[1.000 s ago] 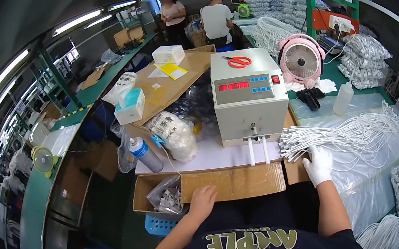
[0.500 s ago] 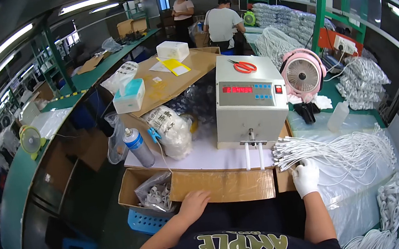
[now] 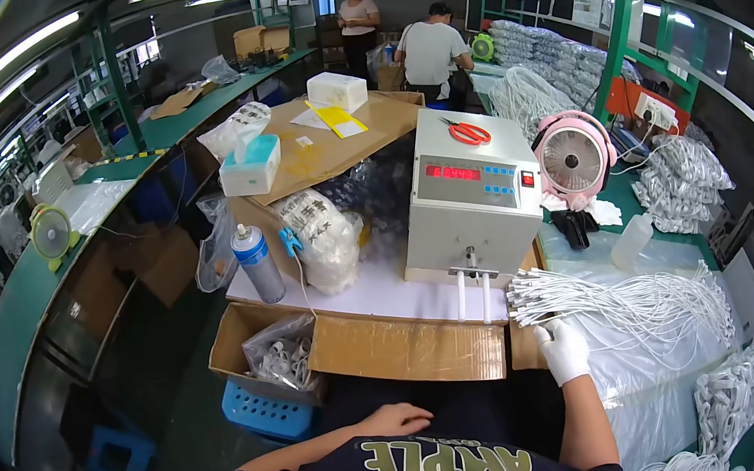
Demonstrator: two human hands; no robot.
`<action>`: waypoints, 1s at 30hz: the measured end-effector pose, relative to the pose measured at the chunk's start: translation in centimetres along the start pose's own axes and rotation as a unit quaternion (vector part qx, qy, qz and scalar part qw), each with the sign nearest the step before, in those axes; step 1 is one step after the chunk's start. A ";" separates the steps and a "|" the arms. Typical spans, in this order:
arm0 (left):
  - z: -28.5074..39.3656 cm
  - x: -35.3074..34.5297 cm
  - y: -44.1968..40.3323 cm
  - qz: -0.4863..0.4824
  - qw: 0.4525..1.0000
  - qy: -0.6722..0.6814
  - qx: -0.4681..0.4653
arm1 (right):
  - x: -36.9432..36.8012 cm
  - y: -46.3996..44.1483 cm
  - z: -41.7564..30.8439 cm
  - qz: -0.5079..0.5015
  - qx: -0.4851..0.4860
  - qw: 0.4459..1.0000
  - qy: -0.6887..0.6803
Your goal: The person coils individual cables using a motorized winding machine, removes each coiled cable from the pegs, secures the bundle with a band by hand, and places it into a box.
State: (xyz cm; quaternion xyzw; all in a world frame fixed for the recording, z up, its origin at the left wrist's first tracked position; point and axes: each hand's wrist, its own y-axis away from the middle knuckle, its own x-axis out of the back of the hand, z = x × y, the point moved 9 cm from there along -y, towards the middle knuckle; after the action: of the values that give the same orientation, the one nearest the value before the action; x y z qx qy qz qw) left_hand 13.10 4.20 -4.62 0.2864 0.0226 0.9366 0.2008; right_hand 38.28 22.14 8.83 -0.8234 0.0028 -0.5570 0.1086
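Note:
My left hand [image 3: 399, 418], bare, rests near my lap in front of the dark shirt, fingers loosely stretched and nothing seen in them. My right hand [image 3: 565, 352] wears a white glove and is at the near edge of a bundle of white cables [image 3: 620, 300]. Its fingers are curled; whatever they may hold is hidden. Left of it stands a grey counting machine [image 3: 458, 240] with a red display and two white prongs [image 3: 486, 299] at its lower front. Red-handled scissors [image 3: 469, 133] lie on top of the machine.
A cardboard box [image 3: 410, 349] runs along the front edge, with a bag of white parts [image 3: 281, 356] in it. A spray can [image 3: 257, 264], stuffed plastic bag [image 3: 320, 242], pink fan [image 3: 572, 160] and clear bottle [image 3: 632, 242] stand around. Two people are at the back.
My left hand has drawn back from the cardboard box toward my body. My right hand stays by the cable bundle. The head view has shifted slightly.

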 end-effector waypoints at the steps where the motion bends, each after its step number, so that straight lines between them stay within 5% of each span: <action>1: -0.5 -1.6 -0.3 -0.075 0.996 0.024 0.032 | -0.1 0.3 -0.1 -0.013 0.011 1.000 0.007; 3: -1.3 -2.3 -0.5 -0.117 0.988 0.065 0.071 | -0.5 0.4 -0.4 -0.035 0.033 0.999 0.018; 6: -0.6 -2.5 -0.4 -0.138 0.982 0.100 0.086 | 1.5 0.3 -0.5 0.068 0.082 0.987 -0.122; 9: -0.9 -3.0 -0.6 -0.140 0.984 0.094 0.060 | 2.5 0.2 0.5 0.061 -0.035 0.956 -0.285; 10: -0.8 -3.1 -0.5 -0.139 0.986 0.081 0.052 | 3.1 0.3 -0.2 0.083 0.009 0.964 -0.253; 13: -1.0 -3.0 -1.0 -0.125 0.991 0.024 0.036 | 0.5 0.4 -0.7 -0.056 0.033 0.997 -0.045; 15: -1.1 -2.4 -1.3 -0.102 0.994 -0.010 0.026 | 1.0 0.1 -0.1 -0.027 0.007 0.984 -0.178; 18: -0.1 -1.4 -1.0 -0.059 0.998 -0.036 0.010 | 1.9 0.5 0.7 -0.064 -0.106 0.890 -0.439; 25: 0.5 0.3 -0.7 0.034 0.999 0.008 -0.004 | -0.1 1.9 -2.9 -0.169 0.037 0.950 -0.261; 28: -0.2 1.0 -0.9 0.014 0.974 0.215 0.065 | -1.6 3.8 -5.2 -0.274 0.047 0.927 -0.252; 30: 0.2 0.9 -0.6 -0.008 0.907 0.415 0.076 | -2.4 5.3 -6.9 -0.323 0.081 0.910 -0.246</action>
State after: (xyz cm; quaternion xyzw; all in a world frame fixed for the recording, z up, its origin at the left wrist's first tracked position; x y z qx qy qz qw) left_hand 12.69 5.12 -4.09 -0.1134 0.1771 0.9648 0.1580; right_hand 31.62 16.07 8.16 -0.8785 -0.3354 -0.3401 -0.0133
